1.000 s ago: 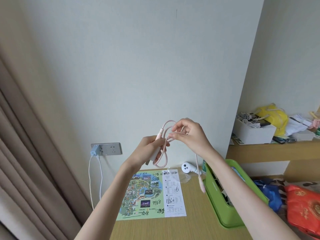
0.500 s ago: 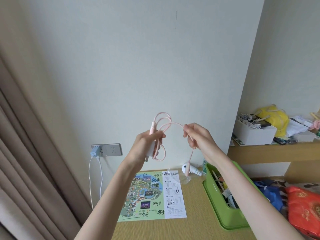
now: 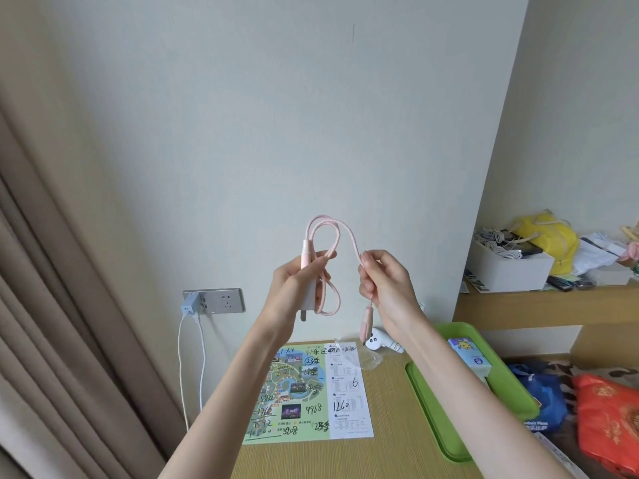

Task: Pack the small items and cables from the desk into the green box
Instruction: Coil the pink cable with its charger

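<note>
Hands are raised side by side at the centre of the frame, in front of the wall. The left hand (image 3: pixel 294 288) grips a pale charger plug (image 3: pixel 308 295) together with a loop of the pink cable (image 3: pixel 340 236), fingers curled round both. The right hand (image 3: pixel 385 285) pinches the same cable between thumb and fingertips. From there the cable arches up and over to the left hand, and its free connector (image 3: pixel 366 322) hangs just below the right hand. Under the arms lies the desk (image 3: pixel 397 451), with a marked-up map leaflet (image 3: pixel 307 392) at lower middle and a white device (image 3: pixel 378 340) behind it. The green box (image 3: pixel 460 328) sits at the lower right of the frame, on the desk, holding a blue-and-white packet (image 3: pixel 470 354).
</note>
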Motion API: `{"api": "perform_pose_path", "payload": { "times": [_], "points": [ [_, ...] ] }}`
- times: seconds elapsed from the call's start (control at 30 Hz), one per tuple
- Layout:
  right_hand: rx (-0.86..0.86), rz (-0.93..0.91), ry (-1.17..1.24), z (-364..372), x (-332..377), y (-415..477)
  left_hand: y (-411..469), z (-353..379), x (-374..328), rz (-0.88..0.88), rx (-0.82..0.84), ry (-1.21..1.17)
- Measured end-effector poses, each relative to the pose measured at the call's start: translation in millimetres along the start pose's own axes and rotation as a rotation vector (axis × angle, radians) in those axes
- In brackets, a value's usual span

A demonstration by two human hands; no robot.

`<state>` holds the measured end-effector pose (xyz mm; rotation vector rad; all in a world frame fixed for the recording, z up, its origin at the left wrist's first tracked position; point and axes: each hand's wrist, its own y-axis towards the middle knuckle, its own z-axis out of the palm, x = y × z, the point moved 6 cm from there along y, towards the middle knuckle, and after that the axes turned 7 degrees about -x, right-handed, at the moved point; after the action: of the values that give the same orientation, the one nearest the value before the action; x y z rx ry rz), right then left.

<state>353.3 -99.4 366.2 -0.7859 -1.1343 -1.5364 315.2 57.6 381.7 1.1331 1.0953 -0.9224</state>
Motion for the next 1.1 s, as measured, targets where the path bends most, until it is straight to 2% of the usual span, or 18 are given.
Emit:
{"api": "perform_pose_path", "payload": {
  "times": [0.13, 0.27, 0.5, 0.67, 0.77, 0.83, 0.9, 0.97, 1.03, 1.1],
  "points": [
    [-0.104, -0.085, -0.035, 8, 12, -6, -4, 11, -2, -0.003, 0.037, 0.031],
    [-0.085, -0.156, -0.154, 12, 16, -12, -6, 19, -5, 0.007, 0.076, 0.009],
    [-0.110, -0.195, -0.298, 17, 15, -15, -5, 22, -3, 0.011, -0.022, 0.094],
    [0.074, -0.002, -0.253, 18, 9, -16, -4, 17, -1, 0.014, -0.075, 0.048],
    [0.219, 0.065, -0.317, 10, 11, -17, 0, 7, 3, -0.022, -0.151, 0.014],
    [0.271, -0.038, -0.561, 5, 20, -13, 2, 2, 7, -0.051, -0.181, 0.037],
    [0.246, -0.202, -0.864, 2, 31, -8, 4, -1, 11, -0.079, -0.214, 0.053],
    [0.234, -0.369, -1.022, 3, 45, -6, 7, -3, 13, -0.086, -0.231, 0.137],
    [0.295, -0.521, -1.092, 9, 57, -7, 8, -1, 14, -0.085, -0.171, 0.269],
    [0.376, -0.608, -1.127, 15, 64, -7, 7, 7, 16, -0.119, -0.001, 0.398]
  ]
}}
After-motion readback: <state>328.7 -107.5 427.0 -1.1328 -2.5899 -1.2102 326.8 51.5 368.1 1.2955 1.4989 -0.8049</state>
